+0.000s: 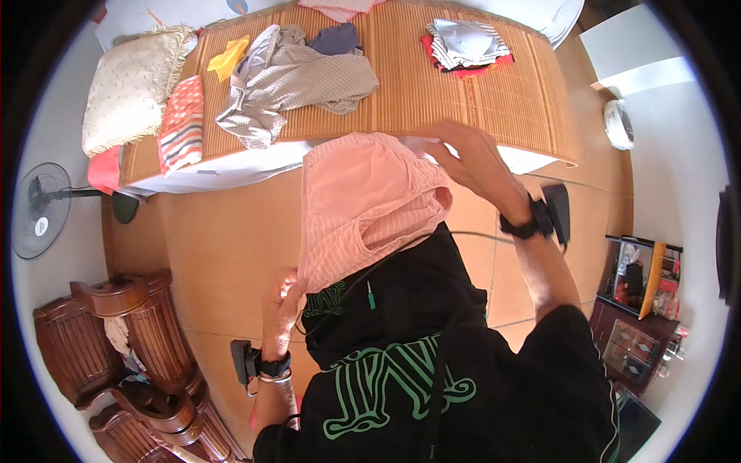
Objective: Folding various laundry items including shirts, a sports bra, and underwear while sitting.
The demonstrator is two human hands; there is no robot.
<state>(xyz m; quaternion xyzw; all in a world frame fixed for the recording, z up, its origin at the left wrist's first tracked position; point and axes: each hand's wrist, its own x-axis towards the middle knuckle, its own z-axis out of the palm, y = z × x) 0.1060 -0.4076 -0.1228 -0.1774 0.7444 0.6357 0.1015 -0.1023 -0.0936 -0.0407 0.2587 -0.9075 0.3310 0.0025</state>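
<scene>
A pink striped garment [359, 191], with openings bound along their edges and a smooth panel on one side, hangs in front of my body. My left hand [285, 301] pinches its lower left corner between thumb and fingers. At the garment's upper right edge is my right hand [466, 156], blurred, with fingers bent. Whether those fingers grip the cloth or only pass beside it, I cannot tell. Beyond the garment stands a bed with a bamboo mat [399, 87]. On the mat lies a crumpled grey checked shirt [312, 81].
A folded clothes stack [469, 46] sits on the mat's right. To the left are a yellow cloth [229, 58], a folded striped cloth [182, 127] and a cream pillow [136, 87]. A fan [41, 211] and carved wooden seats [133, 324] stand left; a cabinet [631, 341] stands right.
</scene>
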